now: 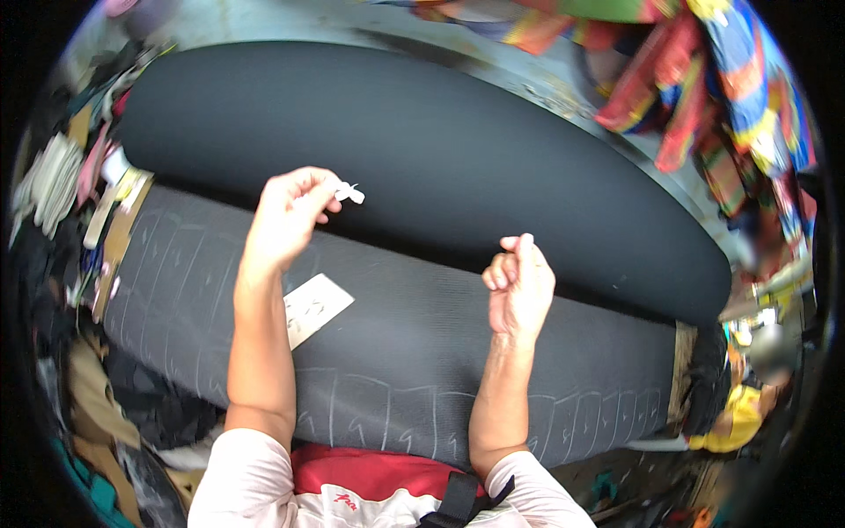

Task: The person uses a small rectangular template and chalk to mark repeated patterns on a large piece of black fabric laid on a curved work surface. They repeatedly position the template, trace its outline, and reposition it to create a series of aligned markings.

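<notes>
My left hand (297,204) is raised at the left, its thumb and fingers pinched on a small crumpled white scrap (349,193). Whether the scrap is cloth, paper or thread is too small to tell. To the right, my right hand (524,286) is held up with curled fingers pressed together; anything between them is hidden. Both hands are over a dark grey material (405,308) marked with chalk lines and figures. Beside my left forearm, a pale card (319,308) with dark marks lies on this material.
Beyond my hands a long, smooth black roll or padded surface (422,132) stretches across. Colourful striped bundles (669,88) hang at the far right. Folded cloth (51,185) and scraps crowd the left side. A yellow bag-like item (735,422) lies at the right.
</notes>
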A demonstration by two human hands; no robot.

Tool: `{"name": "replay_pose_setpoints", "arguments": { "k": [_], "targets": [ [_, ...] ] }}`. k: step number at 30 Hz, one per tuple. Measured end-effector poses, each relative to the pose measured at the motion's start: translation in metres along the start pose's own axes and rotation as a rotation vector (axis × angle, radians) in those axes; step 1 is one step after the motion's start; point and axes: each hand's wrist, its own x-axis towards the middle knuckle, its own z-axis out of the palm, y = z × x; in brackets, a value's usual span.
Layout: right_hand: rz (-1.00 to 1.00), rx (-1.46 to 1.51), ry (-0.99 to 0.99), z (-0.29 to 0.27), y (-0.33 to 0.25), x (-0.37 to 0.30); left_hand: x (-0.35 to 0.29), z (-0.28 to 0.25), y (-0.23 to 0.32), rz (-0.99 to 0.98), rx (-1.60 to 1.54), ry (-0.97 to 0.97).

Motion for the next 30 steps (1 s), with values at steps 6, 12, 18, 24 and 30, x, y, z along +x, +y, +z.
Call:
{"name": "replay_pose_setpoints", "arguments": {
  "k": [6,12,18,24,30],
  "targets": [
    [-0.100,-0.322,-0.024,0.015,0.045,-0.009,-0.003,-0.196,-0.018,-0.010,0.621,0.584],
    [-0.513,-0.693,0.094,0.025,0.074,-0.006,-0.034,-0.354,-0.075,-0.427,1.190,0.571],
    [-0.675,-0.918,0.197,0.045,0.061,0.037,0.009,-0.450,-0.110,0.006,1.212,0.656],
    [-0.782,-1.184,0.291,0.076,0.037,0.107,0.047,-0.501,-0.106,-0.239,1.025,0.477],
    [-0.959,-1.338,0.339,0.075,0.039,0.117,0.045,-0.499,-0.121,-0.400,1.232,0.448]
  ]
}}
